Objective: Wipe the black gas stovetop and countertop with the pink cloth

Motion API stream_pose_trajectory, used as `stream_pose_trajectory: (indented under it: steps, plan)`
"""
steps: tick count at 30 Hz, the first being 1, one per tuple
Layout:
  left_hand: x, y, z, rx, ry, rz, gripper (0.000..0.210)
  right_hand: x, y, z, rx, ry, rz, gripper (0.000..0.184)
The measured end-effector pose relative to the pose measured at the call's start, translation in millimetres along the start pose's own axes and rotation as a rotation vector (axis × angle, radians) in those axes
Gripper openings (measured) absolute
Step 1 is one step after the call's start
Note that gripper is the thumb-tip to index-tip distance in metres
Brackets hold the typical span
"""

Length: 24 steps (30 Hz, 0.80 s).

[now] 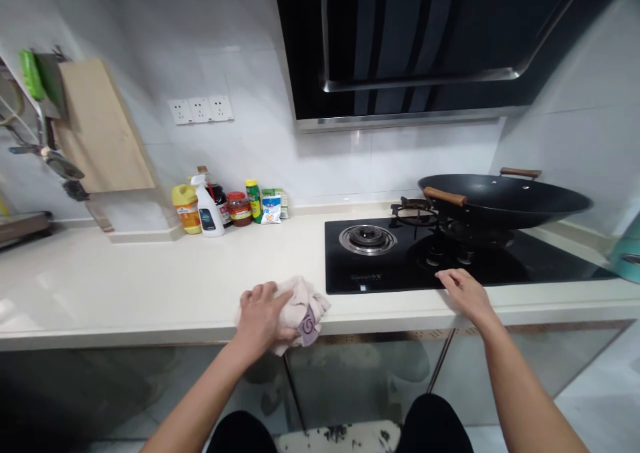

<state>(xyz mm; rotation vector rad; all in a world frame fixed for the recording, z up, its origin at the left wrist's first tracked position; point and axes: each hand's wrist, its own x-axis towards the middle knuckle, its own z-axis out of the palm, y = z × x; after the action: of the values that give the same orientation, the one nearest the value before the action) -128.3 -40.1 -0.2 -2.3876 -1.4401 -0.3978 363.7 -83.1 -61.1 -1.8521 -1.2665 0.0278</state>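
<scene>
My left hand [261, 318] is closed round a pale pink cloth [295, 300] at the front edge of the white countertop [165, 280]. Part of the cloth, with a purple patch, hangs over that edge. Further right, my right hand [466, 298] rests at the front rim of the black gas hob [390, 281], its fingers curled in and nothing visible in them. On the hob's right side sits a large black wok [515, 196] with wooden handles, well beyond my right hand. The left burner [368, 237] is uncovered.
A white spray bottle [209, 210], a yellow jug [187, 210], a red-lidded jar [239, 210] and small packets stand by the wall. A removed pan support [415, 212] lies behind the hob. The range hood [410, 40] overhangs it. A cutting board [103, 130] hangs left.
</scene>
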Motion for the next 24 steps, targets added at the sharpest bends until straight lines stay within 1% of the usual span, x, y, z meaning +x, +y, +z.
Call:
stream_pose_trajectory:
  steps: [3,7,8,10,12,16,19,22,24]
  plan:
    - [-13.0,-18.6,-1.7,0.055,-0.021,-0.020,0.076,0.0,3.5,1.7,-0.006,-0.001,-0.016,0.048]
    - [-28.3,-21.6,8.2,0.062,0.021,0.036,0.092,0.6,9.4,4.9,-0.023,-0.001,-0.050,0.048]
    - [-30.5,-21.9,11.3,0.057,0.036,0.038,0.092,0.7,10.5,5.4,-0.027,-0.002,-0.059,0.048]
    - [-32.2,-24.2,15.9,0.054,0.068,0.039,0.083,0.4,11.8,5.8,-0.036,-0.007,-0.073,0.048]
    - [-30.0,-29.2,17.4,0.062,0.097,0.059,0.066,-0.3,11.8,5.3,-0.039,-0.008,-0.086,0.047]
    - [-20.4,-40.2,14.3,0.072,0.171,0.172,0.041,-1.8,9.5,3.8,-0.039,-0.008,-0.118,0.047]
    - [-14.8,-40.7,12.6,0.051,0.211,0.222,0.031,-2.2,7.6,4.2,-0.026,-0.011,-0.124,0.047]
    - [-10.9,-28.4,10.7,-0.050,0.188,0.139,0.029,-2.5,5.7,5.1,-0.005,-0.008,-0.122,0.045]
    - [-6.3,-12.6,5.7,-0.165,0.120,0.044,0.025,-2.8,4.1,5.3,0.000,-0.003,-0.122,0.044]
